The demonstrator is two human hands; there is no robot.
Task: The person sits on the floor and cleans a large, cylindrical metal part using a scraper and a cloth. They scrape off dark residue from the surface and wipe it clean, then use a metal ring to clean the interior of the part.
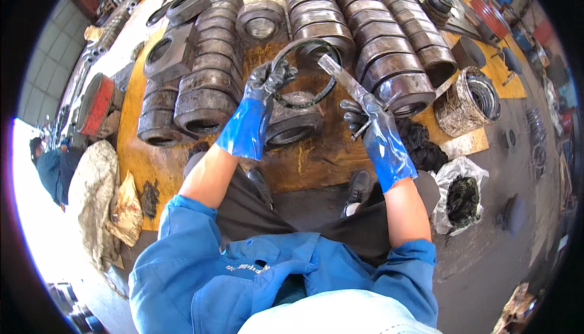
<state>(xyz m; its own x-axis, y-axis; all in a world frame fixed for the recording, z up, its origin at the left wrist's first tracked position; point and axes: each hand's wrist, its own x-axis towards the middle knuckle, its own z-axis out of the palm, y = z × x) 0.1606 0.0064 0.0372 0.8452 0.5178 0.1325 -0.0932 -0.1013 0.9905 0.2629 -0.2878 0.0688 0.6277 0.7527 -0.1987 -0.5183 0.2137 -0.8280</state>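
Gloved in blue and black, my left hand (pixel 267 83) grips the left side of a thin dark ring (pixel 317 98), held upright in front of me. My right hand (pixel 372 118) is closed round a flat-bladed metal tool (pixel 344 78) with a pale tip. That blade points up and left and overlaps the ring's right side; whether they touch I cannot tell. A thin metal rod (pixel 360 132) crosses at the right hand's fingers, its link to the tool unclear. Behind and below the ring sits a thick metal collar (pixel 296 115).
Rows of thick metal rings (pixel 210 87) lie on an oily yellow board (pixel 316 167). Square-sided blocks (pixel 170 54) rest at left. To the right are a dirty bucket (pixel 456 112), black rags (pixel 420 145) and a plastic bag (pixel 459 197) of dark stuff. Another person (pixel 52 167) is far left.
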